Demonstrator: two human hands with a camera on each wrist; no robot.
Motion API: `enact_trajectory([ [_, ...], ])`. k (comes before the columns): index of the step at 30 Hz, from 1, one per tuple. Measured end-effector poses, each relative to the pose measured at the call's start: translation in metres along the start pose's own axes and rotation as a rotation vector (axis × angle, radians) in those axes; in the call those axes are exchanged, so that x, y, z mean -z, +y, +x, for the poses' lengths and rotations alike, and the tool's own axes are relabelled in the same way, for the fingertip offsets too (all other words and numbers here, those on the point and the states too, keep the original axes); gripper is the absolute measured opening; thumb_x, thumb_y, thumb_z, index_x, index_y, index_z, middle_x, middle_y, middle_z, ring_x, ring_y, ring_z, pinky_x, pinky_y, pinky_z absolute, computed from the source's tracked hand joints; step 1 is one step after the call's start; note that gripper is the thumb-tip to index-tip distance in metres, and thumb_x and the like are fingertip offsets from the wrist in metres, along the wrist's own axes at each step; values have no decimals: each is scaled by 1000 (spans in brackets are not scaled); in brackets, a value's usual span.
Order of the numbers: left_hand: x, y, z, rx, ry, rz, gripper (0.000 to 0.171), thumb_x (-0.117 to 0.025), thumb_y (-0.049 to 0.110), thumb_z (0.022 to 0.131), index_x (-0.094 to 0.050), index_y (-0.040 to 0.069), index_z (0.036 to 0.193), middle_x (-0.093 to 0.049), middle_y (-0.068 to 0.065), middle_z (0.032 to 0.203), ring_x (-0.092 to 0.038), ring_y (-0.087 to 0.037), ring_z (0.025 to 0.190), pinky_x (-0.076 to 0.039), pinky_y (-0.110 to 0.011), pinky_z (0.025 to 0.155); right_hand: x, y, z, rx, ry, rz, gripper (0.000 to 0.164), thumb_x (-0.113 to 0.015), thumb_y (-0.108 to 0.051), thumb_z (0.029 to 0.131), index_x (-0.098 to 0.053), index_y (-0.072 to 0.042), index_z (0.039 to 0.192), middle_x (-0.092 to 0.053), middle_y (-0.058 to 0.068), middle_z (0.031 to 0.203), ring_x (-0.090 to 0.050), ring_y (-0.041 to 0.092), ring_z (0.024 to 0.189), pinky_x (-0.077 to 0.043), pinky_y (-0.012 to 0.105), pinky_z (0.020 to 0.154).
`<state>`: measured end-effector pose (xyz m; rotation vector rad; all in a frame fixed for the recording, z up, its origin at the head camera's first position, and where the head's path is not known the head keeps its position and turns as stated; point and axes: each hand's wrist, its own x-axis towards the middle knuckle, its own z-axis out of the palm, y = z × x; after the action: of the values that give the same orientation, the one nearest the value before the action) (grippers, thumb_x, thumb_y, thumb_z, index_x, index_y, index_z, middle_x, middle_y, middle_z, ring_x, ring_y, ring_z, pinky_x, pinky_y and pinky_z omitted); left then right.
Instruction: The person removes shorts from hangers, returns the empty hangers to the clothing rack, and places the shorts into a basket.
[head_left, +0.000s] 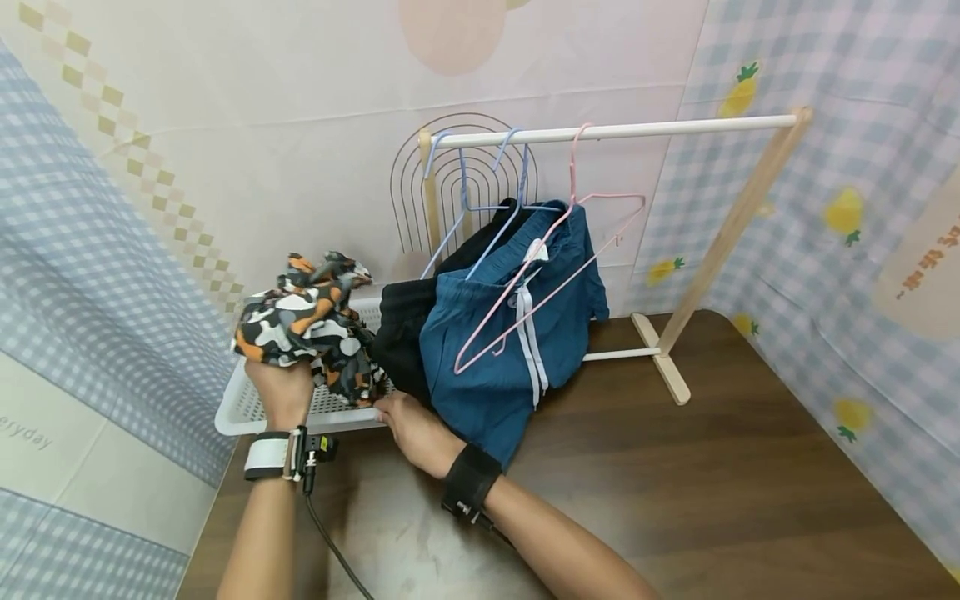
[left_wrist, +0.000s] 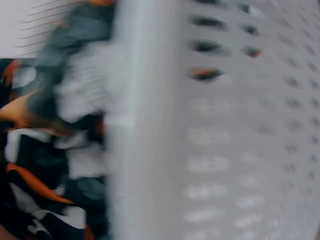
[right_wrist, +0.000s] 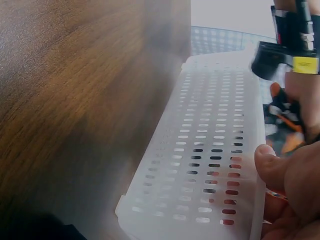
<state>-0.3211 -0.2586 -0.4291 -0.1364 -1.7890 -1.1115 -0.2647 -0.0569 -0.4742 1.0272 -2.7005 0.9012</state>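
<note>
My left hand point(head_left: 282, 390) grips a bunched garment point(head_left: 296, 321) patterned in black, orange, grey and white, above the left part of a white plastic basket point(head_left: 247, 408); its fingers are hidden by the cloth. Part of the garment hangs down into the basket. In the left wrist view the patterned cloth point(left_wrist: 50, 200) lies behind the blurred basket rim point(left_wrist: 145, 150). My right hand point(head_left: 412, 433) pinches the basket's near rim by its right end. In the right wrist view its thumb point(right_wrist: 270, 162) presses the outer side, with fingers inside the slotted wall point(right_wrist: 210, 140).
Right of the basket stands a clothes rack with a white rail point(head_left: 675, 127) and wooden legs point(head_left: 735, 221). Blue shorts point(head_left: 480, 358) and a black garment point(head_left: 405, 333) hang there on blue hangers point(head_left: 491, 250). A pink hanger point(head_left: 573, 187) hangs in front. The brown table point(head_left: 675, 483) lies below.
</note>
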Motion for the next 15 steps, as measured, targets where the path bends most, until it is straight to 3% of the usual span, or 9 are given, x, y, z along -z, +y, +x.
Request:
enact_trajectory([
  [3, -1, -10, -7, 27, -101, 108, 34, -69, 9, 101, -71, 12, 134, -72, -11, 128, -66, -29, 120, -49, -44, 108, 1, 0, 0, -12, -9, 11, 21, -57, -13, 110, -72, -6, 97, -53, -1, 76, -49, 8, 70, -38, 16, 61],
  [6, 0, -15, -15, 32, -168, 146, 30, -66, 3, 99, -72, 3, 128, -72, -20, 124, -65, -39, 120, -46, -55, 109, 1, 0, 0, -5, -16, -1, 25, -56, -15, 110, -67, -10, 88, -47, -3, 72, -46, 7, 67, -36, 16, 60],
  [11, 2, -17, -21, 62, -256, 203, 28, -65, -3, 98, -68, -6, 126, -69, -28, 122, -64, -46, 117, -47, -60, 103, 0, 1, 1, -9, -21, 11, 26, -57, -15, 110, -63, -12, 84, -44, -4, 71, -44, 7, 65, -34, 16, 60],
  [15, 4, -20, -22, 87, -355, 243, 33, -65, -2, 99, -66, -3, 132, -67, -28, 128, -62, -46, 122, -46, -61, 105, 0, 0, 2, -23, -30, 23, 24, -57, -15, 109, -62, -12, 85, -43, -4, 71, -44, 8, 66, -34, 16, 60],
])
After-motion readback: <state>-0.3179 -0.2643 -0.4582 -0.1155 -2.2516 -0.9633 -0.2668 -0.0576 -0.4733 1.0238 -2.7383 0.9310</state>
